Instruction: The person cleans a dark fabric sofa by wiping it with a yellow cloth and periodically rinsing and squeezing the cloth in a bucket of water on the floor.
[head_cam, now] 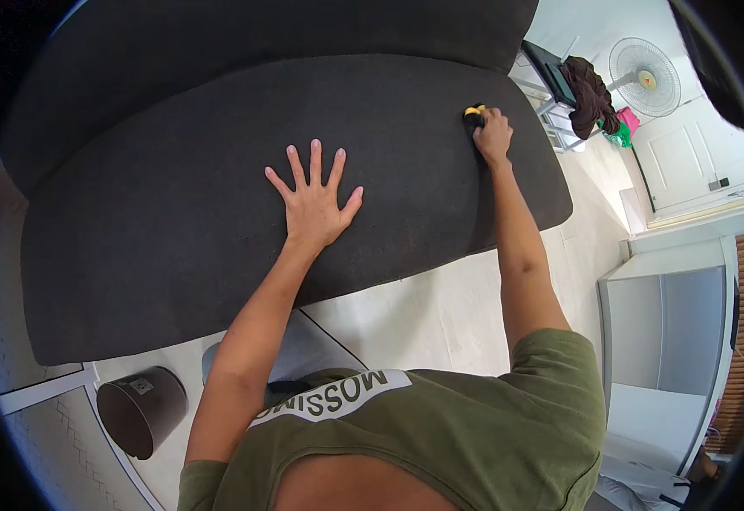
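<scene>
A dark grey fabric sofa seat (174, 211) stretches across the view before me, with its backrest (321, 25) along the far side. Palm down on the middle of the seat lies my left hand (314, 204), its fingers spread and holding nothing. Toward the seat's right end, my right hand (493, 134) grips a small black and yellow handheld tool (473, 116) that looks like a brush. The tool appears to rest against the fabric. My fingers cover part of it, so its underside and exact kind are hidden.
A brown waste bin (145, 409) stands on the pale floor at lower left. Beyond the sofa's right end are a chair (551, 73) with dark cloth (586, 96) and a white fan (645, 76). A grey-white refrigerator (663, 338) is on the right. A cable (333, 338) crosses below the seat edge.
</scene>
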Demonstrator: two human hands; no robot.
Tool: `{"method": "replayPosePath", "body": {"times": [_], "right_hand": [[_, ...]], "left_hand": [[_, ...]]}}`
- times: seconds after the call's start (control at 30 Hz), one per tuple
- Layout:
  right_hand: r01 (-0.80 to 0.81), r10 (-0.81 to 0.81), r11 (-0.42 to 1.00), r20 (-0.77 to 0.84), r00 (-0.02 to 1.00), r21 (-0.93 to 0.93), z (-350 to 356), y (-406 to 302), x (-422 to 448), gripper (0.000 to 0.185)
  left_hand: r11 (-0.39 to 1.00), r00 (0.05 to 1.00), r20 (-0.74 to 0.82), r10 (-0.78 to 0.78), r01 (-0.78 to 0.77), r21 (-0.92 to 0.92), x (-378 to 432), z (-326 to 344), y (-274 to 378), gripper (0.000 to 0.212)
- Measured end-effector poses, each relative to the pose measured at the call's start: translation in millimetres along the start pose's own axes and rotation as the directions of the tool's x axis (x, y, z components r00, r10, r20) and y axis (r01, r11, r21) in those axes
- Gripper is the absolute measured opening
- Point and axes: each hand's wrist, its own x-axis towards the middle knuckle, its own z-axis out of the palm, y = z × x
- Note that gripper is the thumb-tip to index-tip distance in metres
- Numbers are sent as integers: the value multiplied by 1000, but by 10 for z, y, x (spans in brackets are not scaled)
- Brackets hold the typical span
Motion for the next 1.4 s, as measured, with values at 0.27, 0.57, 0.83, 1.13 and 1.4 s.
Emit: {"method": "replayPosePath", "body": {"times": [0.27, 0.57, 0.83, 1.13, 1.4], "right_hand": [[250, -261, 920, -6, 965, 301, -534, -1061, -1056, 39], [141, -131, 974, -66, 989, 177, -200, -802, -392, 35], [476, -583, 603, -54, 811, 640, -1007, -3350, -1868, 45], [574, -772, -34, -386, 505, 818, -1292, -5578, -2295, 54], [933, -899, 40, -395, 191, 358, -1419, -7630, -2626, 49]], "left_hand": [[998, 999, 13, -38, 37, 58, -111, -95, -188, 64], [991, 999, 27, 22, -18, -135, -258, -293, -299, 45], [909, 869, -353, -347, 218, -356, -1021, -1120, -624, 26], [820, 445, -728, -521, 498, -283, -1931, -1929, -1265, 32], [287, 173, -627, -760, 954, -85, -3669, -2236, -2077, 42]]}}
